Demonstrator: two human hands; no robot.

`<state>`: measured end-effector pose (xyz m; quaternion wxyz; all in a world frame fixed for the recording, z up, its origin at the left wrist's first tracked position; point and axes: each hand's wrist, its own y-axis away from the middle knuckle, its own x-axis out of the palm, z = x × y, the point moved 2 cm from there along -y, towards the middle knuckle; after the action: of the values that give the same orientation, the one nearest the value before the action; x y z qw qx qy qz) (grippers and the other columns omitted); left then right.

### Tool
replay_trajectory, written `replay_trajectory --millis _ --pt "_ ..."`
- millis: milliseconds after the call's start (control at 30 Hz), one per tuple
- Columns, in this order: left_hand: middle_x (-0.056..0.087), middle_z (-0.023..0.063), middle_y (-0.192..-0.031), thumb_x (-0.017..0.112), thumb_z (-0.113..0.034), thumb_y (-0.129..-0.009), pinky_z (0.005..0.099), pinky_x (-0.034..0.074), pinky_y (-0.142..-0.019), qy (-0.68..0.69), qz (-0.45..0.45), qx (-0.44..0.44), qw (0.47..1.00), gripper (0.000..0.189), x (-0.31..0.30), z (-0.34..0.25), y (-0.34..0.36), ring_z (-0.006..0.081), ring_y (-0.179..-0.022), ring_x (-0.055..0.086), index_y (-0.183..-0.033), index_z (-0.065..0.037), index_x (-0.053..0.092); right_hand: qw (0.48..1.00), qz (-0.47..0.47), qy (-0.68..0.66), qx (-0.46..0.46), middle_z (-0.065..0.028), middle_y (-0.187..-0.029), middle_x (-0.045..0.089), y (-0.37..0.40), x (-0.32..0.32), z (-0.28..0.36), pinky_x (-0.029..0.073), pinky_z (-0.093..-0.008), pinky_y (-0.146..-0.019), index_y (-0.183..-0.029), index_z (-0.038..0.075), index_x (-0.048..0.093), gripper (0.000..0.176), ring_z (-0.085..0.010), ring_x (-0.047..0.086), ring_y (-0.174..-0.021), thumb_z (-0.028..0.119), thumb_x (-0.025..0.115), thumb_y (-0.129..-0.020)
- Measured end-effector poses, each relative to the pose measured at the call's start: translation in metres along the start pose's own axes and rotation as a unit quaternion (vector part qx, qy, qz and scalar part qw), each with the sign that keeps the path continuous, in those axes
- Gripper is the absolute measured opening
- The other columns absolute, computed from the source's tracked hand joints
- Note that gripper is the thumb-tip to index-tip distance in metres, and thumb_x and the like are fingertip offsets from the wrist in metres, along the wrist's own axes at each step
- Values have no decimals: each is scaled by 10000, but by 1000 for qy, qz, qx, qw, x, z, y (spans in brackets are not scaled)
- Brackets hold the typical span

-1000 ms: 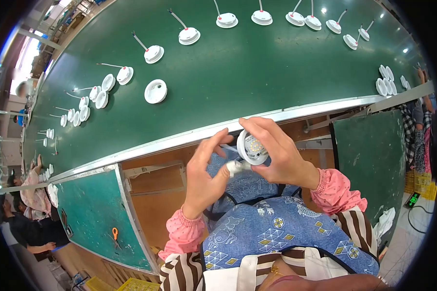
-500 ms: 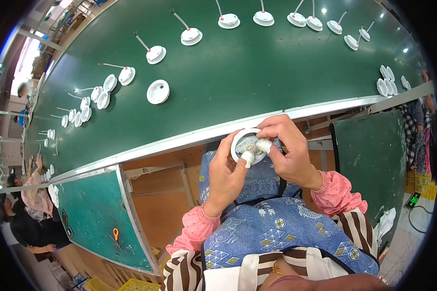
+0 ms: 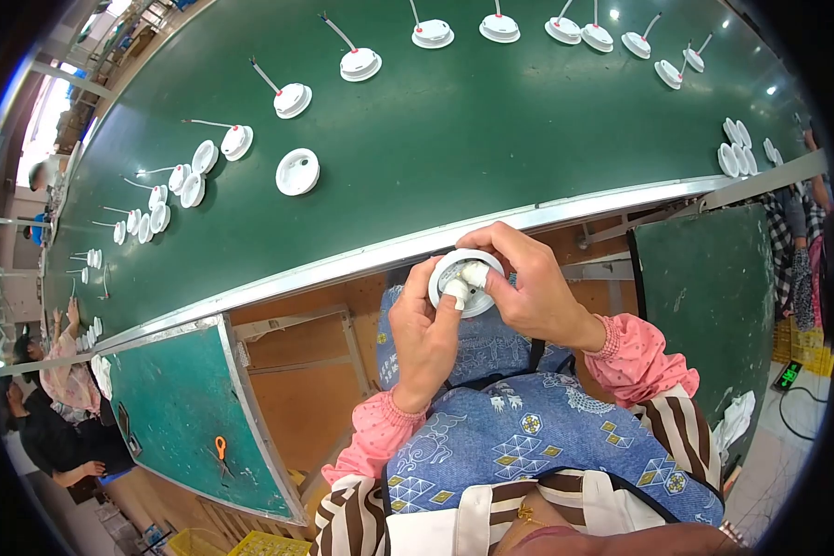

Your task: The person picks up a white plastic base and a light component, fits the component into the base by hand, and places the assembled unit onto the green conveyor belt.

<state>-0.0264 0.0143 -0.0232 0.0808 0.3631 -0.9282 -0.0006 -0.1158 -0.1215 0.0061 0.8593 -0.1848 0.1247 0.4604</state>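
A round white lamp housing (image 3: 441, 269) is held between both hands above my lap, near the table's front edge, its open side facing me. My left hand (image 3: 423, 338) grips the left rim, with its white-wrapped thumb pressed inside. My right hand (image 3: 535, 292) wraps the upper right rim, and its thumb, also wrapped in white, pushes into the hollow beside the other. The thumbs hide most of what lies inside. On the green table ahead, one white housing (image 3: 297, 172) lies with its hollow side up.
Along the green table (image 3: 417, 139) runs an arc of white lamp housings with cables, such as one lamp housing (image 3: 292, 100). More white cups (image 3: 736, 159) stand at the right end. Orange scissors (image 3: 221, 447) lie on the left side table. Other people (image 3: 74, 417) are at far left.
Both hands and the housing have shifted slightly left. The thumbs have moved deeper into the housing and closer together, covering more of its inside.
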Motion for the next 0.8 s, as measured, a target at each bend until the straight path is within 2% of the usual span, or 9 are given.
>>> replay_trajectory --millis 133,233,300,433,533,567,667,700,800 --pt "675 52 -1080 606 -58 -1011 236 531 -800 -44 -11 14 999 282 1 -1 0 94 -939 640 -1273 45 614 1000 -1 -5 -5 -200 -953 665 1 3 -3 536 -434 -764 -1070 -17 577 245 -379 684 -859 -63 585 -830" --pt "693 65 -1019 597 -31 -967 268 515 -798 -50 -15 -51 997 257 2 -9 1 118 -928 635 -1218 11 631 1000 -27 -6 -11 -202 -937 660 4 10 -6 535 -432 -757 -1054 -21 572 234 -377 681 -847 -67 582 -825" --pt "695 83 -1020 586 -16 -954 285 520 -803 -81 -15 -17 996 265 2 -6 -1 138 -928 640 -1213 20 627 999 -35 -13 -4 -200 -927 657 6 13 -6 534 -429 -753 -1050 -27 564 232 -370 680 -839 -72 576 -823" --pt "695 125 -1029 568 9 -933 336 538 -823 -122 10 32 992 305 -1 -7 -11 202 -926 666 -1234 25 609 994 -61 -84 18 -166 -920 663 3 14 -8 546 -380 -753 -1056 -34 560 225 -280 696 -850 -95 555 -840" --pt "660 88 -1089 569 -16 -956 244 526 -744 -185 12 147 972 351 0 -17 -16 104 -913 617 -1305 20 577 984 -91 -150 27 -134 -944 668 3 14 -3 556 -335 -771 -1065 -38 561 209 -204 693 -873 -101 547 -867" --pt "635 124 -1161 570 2 -921 278 533 -815 -231 1 172 958 421 2 -24 -13 154 -1009 628 -1342 15 560 980 -105 -165 25 -126 -955 669 2 15 -1 558 -323 -779 -1068 -38 562 202 -186 689 -880 -99 547 -876" --pt "629 128 -1176 578 15 -895 283 534 -813 -231 -83 166 955 460 9 -36 -2 173 -1002 642 -1354 11 562 972 -127 -199 19 -123 -991 667 2 17 1 558 -303 -797 -1091 -41 562 202 -162 677 -898 -92 548 -896" --pt "614 129 -1204 577 -5 -923 280 534 -792 -252 -86 151 952 429 6 -37 0 162 -992 629 -1352 13 575 969 -130 -208 18 -125 -1004 665 3 19 1 557 -299 -802 -1100 -43 562 206 -158 674 -904 -90 548 -901" --pt "651 136 -1112 594 10 -901 309 530 -814 -177 -86 105 975 397 3 -22 1 215 -956 652 -1297 31 603 966 -137 -217 17 -124 -1021 660 7 25 2 553 -305 -815 -1107 -46 574 227 -163 668 -919 -91 562 -884"
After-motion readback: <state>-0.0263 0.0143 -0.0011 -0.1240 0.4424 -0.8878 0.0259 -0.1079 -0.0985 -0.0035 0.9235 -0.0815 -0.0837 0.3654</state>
